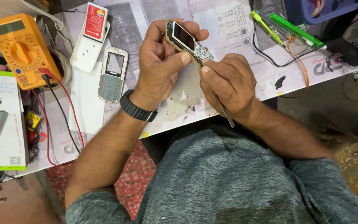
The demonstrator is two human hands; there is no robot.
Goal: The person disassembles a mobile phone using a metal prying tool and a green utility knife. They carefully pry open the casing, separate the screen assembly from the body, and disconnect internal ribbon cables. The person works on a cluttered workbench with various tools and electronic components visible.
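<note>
Cluttered with repair gear, the white printed tabletop (212, 25) stretches away in front of my grey shirt. My left hand (160, 62) has its grip clamped on a small opened phone body with a dark screen and exposed keypad board (186, 40), held tilted above the tabletop, thumb pressed against its lower edge. My right hand (228, 83) has its grip closed on a thin metal tool (225, 113), whose tip meets the phone's lower edge just beside my left thumb; the shaft sticks out below my palm.

On the tabletop to the left lies a grey keypad phone front cover (112, 74), and just beside it a white phone shell with a red-labelled battery (91, 35). Farther left sits an orange multimeter (21, 47) with red and black leads (59, 112). Two green pen-shaped tools (289, 29) lie at the upper right.
</note>
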